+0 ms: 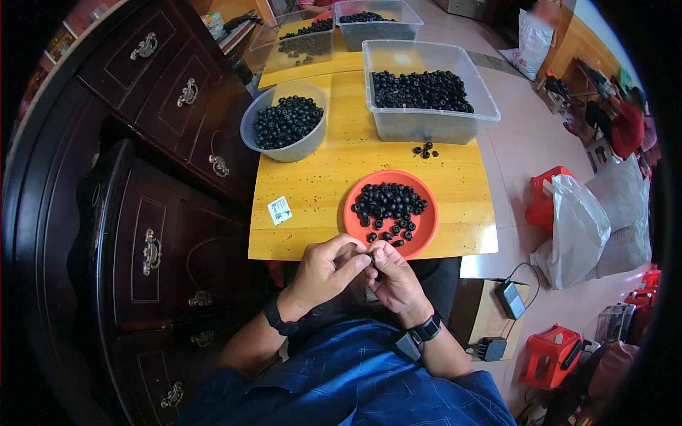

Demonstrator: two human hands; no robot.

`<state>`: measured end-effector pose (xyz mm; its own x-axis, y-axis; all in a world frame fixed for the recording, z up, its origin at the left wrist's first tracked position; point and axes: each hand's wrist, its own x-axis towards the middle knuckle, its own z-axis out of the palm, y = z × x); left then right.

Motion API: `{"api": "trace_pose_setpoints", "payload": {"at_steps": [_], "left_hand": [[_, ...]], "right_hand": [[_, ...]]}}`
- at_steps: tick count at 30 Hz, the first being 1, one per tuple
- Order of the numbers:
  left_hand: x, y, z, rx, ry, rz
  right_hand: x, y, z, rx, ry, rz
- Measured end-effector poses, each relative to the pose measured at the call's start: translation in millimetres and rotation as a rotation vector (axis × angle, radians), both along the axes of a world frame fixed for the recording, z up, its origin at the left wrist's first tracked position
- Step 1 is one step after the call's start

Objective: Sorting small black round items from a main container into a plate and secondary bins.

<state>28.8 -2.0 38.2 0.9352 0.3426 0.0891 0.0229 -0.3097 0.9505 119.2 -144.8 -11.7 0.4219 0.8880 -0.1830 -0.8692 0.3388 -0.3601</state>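
Observation:
At the table's near edge, my left hand [323, 275] and my right hand [397, 282] meet fingertip to fingertip. Both are closed in a pinch around one small dark part [371, 259], mostly hidden by the thumbs and fingers. Just beyond them sits a round orange-red plate [430, 226], its near rim close behind my fingers. On it lies a heap of small black bead-like parts [387, 201], several showing a hole through the middle; a looser few are spread toward the near side.
A round clear tub [321, 135] and a large rectangular clear bin [426, 128] hold more black parts on the yellow table [305, 241]. Loose parts [426, 151] and a white label [280, 211] lie there too. Dark drawers [153, 248] flank the left; red stools [550, 356] stand right.

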Motion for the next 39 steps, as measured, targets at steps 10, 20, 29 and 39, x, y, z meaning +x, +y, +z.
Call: {"api": "trace_pose_setpoints", "payload": {"at_steps": [10,20,29,39], "left_hand": [[5.3,-3.1,-2.7,-0.181,-0.039,-0.063],[33.1,55.7,24.7,0.343,0.136,0.082],[35.9,70.2,48.9,0.442,-0.039,0.239],[12.3,-23.2,-6.9,0.516,0.047,-0.002]], "right_hand": [[6.1,-5.5,-9.4,0.014,0.049,0.043],[10.0,-8.4,-13.9,-0.099,0.128,0.131],[18.3,-7.1,-10.9,0.088,0.352,-0.026],[13.2,1.1,-17.1,0.162,0.334,-0.054]]}}
